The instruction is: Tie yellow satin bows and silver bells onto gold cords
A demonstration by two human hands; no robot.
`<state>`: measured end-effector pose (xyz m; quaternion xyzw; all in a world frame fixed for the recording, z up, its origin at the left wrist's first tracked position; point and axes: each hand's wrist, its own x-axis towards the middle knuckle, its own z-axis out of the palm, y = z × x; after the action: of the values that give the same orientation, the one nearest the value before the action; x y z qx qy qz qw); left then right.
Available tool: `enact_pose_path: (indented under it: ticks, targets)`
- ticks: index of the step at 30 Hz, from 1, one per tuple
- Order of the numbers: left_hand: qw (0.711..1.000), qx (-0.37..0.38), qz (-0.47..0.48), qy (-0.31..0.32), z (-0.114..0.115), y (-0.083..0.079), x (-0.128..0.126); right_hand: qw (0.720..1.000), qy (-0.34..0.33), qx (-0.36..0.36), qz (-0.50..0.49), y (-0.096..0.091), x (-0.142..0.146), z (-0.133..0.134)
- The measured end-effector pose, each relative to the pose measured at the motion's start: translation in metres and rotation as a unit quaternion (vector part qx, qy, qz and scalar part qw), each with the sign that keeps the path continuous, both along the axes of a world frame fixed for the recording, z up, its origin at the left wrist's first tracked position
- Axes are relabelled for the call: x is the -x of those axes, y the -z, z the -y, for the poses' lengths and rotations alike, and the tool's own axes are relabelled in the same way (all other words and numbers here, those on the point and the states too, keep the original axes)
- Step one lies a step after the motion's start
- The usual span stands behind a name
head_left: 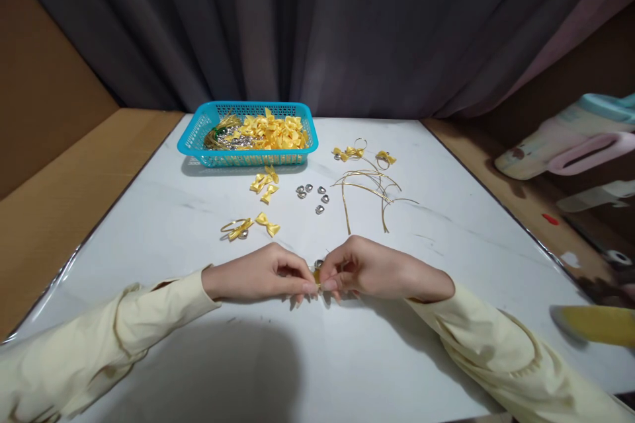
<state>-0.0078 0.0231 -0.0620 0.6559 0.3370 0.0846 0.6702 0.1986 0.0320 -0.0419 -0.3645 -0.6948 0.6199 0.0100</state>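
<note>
Two hands pinch one tiny yellow bow [317, 273].
The left hand [258, 274] and right hand [377, 271] meet fingertip to fingertip, both squeezing it just over the white table [198, 344]. Silver beads [312, 195], gold strings [370, 188] and a blue basket [248, 158] lie farther back.

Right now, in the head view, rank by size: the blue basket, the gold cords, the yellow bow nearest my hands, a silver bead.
1. blue basket
2. gold cords
3. yellow bow
4. silver bead
Basket lies farthest yet looks largest.
</note>
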Motion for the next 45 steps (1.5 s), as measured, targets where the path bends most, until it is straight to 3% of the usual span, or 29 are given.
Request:
enact_pose_path:
  ticks: [10, 18, 21, 25, 30, 33, 39, 41, 43, 45]
  targets:
    - [0.999, -0.008, -0.006, -0.031, -0.005, 0.001, 0.000, 0.996, 0.060, -0.059, 0.014, -0.006, 0.002, 0.002]
    - [0.999, -0.022, -0.021, -0.038, 0.000, 0.000, -0.001, 0.998, 0.059, -0.020, 0.005, -0.004, 0.004, 0.002]
    - [0.997, -0.064, -0.023, -0.027, 0.001, -0.001, -0.002, 0.999, 0.042, -0.031, 0.009, -0.003, 0.003, 0.003]
    - [0.983, -0.180, -0.043, -0.011, 0.004, -0.007, -0.003, 0.989, 0.029, -0.145, 0.024, -0.005, 0.004, 0.007]
    - [0.952, -0.301, -0.056, -0.011, 0.003, -0.023, -0.004, 0.940, 0.050, -0.338, 0.014, -0.016, 0.006, 0.016]
    - [0.954, -0.294, -0.056, -0.036, -0.003, -0.036, -0.007, 0.916, 0.066, -0.395, -0.008, -0.027, 0.003, 0.020]
    - [0.962, -0.237, -0.053, -0.124, -0.027, -0.056, -0.014, 0.905, 0.139, -0.400, -0.029, -0.046, -0.016, 0.029]
    - [0.963, -0.240, -0.085, -0.092, -0.033, -0.055, -0.016, 0.912, 0.158, -0.379, -0.015, -0.048, -0.024, 0.032]
    - [0.957, -0.269, -0.104, -0.017, -0.035, -0.049, -0.021, 0.925, 0.162, -0.345, -0.001, -0.048, -0.031, 0.035]
    - [0.934, -0.333, -0.115, 0.059, -0.036, -0.043, -0.029, 0.937, 0.158, -0.310, 0.007, -0.048, -0.036, 0.038]
